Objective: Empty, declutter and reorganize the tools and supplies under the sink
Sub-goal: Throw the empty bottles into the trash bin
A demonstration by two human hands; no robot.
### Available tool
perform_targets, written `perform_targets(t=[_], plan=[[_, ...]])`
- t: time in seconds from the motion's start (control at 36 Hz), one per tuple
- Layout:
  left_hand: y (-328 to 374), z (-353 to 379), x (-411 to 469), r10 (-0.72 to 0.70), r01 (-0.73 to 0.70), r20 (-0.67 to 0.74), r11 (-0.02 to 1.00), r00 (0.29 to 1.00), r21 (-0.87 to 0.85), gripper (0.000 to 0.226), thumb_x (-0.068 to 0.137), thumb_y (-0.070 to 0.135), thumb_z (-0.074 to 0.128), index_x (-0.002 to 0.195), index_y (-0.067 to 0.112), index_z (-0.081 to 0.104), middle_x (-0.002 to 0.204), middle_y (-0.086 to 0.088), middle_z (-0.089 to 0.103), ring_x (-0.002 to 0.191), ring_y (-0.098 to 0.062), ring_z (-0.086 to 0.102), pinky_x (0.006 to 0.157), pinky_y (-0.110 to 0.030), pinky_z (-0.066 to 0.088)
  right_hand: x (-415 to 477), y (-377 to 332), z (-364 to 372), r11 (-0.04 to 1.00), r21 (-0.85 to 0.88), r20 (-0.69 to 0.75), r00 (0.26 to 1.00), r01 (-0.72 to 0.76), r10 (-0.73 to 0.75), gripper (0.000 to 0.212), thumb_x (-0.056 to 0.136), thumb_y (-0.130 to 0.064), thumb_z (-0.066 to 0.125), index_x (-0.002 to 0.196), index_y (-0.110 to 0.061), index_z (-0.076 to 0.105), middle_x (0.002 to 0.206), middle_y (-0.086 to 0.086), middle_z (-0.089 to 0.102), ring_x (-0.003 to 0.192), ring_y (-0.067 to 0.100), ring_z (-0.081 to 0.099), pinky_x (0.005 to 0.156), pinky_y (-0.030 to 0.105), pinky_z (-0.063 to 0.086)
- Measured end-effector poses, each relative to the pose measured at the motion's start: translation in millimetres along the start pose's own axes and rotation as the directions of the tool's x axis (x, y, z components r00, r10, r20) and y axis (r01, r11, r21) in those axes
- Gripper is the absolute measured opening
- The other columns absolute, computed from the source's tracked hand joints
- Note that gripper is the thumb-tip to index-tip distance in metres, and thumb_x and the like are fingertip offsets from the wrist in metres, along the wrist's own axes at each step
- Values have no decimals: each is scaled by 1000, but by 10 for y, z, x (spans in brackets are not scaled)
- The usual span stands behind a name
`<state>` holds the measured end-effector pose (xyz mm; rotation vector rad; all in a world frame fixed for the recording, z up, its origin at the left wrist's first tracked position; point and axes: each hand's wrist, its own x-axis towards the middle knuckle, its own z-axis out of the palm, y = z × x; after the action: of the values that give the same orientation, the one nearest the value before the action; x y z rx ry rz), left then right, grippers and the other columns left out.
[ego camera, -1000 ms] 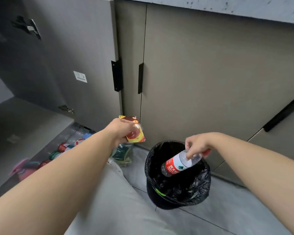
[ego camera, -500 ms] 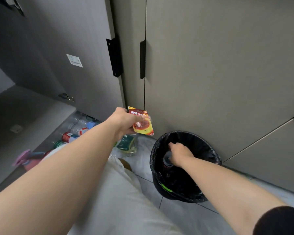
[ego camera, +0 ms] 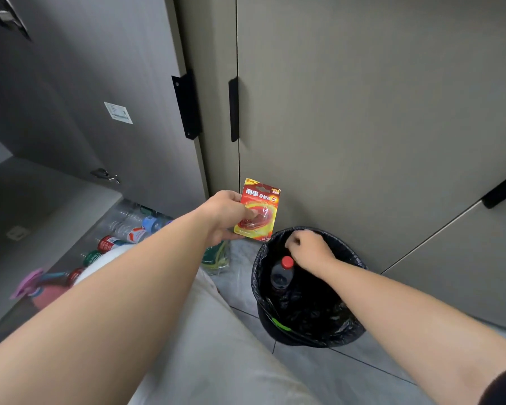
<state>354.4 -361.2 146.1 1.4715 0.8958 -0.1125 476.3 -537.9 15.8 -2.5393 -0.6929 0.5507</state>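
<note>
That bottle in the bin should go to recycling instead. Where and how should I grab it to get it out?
Pinch the bottle at its neck, just under the red cap, coming straight down from above. It stands nearly upright with the cap on top, and the walls of the bin close off its sides, so the neck is the only part within easy reach.

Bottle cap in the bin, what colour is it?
The bottle cap is red; the head view shows it best.

The grey floor in front of me carries a black bin, and a green bag lies near it. On the cabinet shelf several bottles lie in a row.
</note>
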Motion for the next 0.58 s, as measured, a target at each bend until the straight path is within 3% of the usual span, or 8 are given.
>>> perform_targets(t=[0.06, 0.11, 0.17, 0.22, 0.31, 0.39, 0.5, 0.58], plan=[[10, 41, -42, 18, -18, 23, 1000, 1000, -2, 26, 92, 12, 74, 113, 20, 60, 105, -1, 74, 91, -17, 74, 53, -27, 59, -5, -129, -147, 954, 301, -16, 1000, -14, 20, 27, 100, -28, 47, 90, -21, 71, 89, -1, 68, 75, 18, 61, 68, 31, 50], [11, 85, -71, 36, -35, 51, 999, 998, -6, 31, 92, 12, 74, 117, 20, 58, 109, -4, 74, 92, -17, 74, 56, -28, 60, -32, -263, -300, 812, 577, 67, 996, -84, 55, 34, 102, -45, 45, 101, -22, 69, 88, 0, 69, 62, 14, 57, 54, 27, 44], [13, 126, -105, 49, -48, 82, 999, 995, -6, 34, 92, 12, 74, 120, 20, 56, 111, -5, 73, 92, -17, 74, 60, -29, 61, -74, -345, -438, 677, 721, 183, 983, -151, 23, 41, 99, -56, 47, 111, -22, 66, 92, 0, 72, 60, 13, 57, 51, 24, 43], [16, 160, -142, 60, -59, 111, 998, 992, -9, 36, 93, 11, 73, 123, 18, 56, 109, -5, 73, 86, -16, 76, 62, -29, 62, -121, -384, -514, 630, 764, 230, 971, -138, -67, 35, 98, -50, 55, 109, -19, 66, 88, 1, 72, 58, 11, 57, 53, 23, 43], [2, 201, -188, 74, -80, 145, 996, 987, 32, 37, 93, 12, 73, 126, 16, 56, 107, -5, 74, 80, -13, 77, 61, -27, 61, -180, -376, -567, 609, 788, 195, 976, -94, -101, 25, 100, -30, 59, 109, -9, 67, 82, 4, 66, 55, 10, 53, 53, 23, 41], [-43, 211, -207, 94, -110, 104, 981, 990, 161, 35, 94, 20, 72, 126, 18, 57, 112, -6, 72, 98, -17, 72, 76, -32, 60, -185, -237, -576, 625, 771, 172, 985, -125, -16, 20, 102, -24, 57, 109, -9, 69, 77, 7, 60, 51, 9, 48, 50, 23, 39], [-80, 183, -186, 148, -142, -3, 956, 989, 256, 31, 96, 22, 68, 126, 17, 59, 117, -9, 67, 110, -21, 68, 97, -43, 57, -188, 88, -531, 838, 510, 127, 981, -194, 149, 15, 100, -19, 54, 101, -18, 68, 54, 1, 60, 38, 8, 50, 40, 22, 41], [-102, 189, -172, 155, -145, -12, 947, 988, 288, 21, 97, 21, 65, 117, 15, 63, 115, -12, 69, 109, -23, 69, 96, -44, 56, -221, 346, -435, 910, 302, 115, 958, -284, 261, 13, 99, -16, 54, 105, -15, 66, 66, 9, 70, 41, 11, 64, 43, 25, 53]])
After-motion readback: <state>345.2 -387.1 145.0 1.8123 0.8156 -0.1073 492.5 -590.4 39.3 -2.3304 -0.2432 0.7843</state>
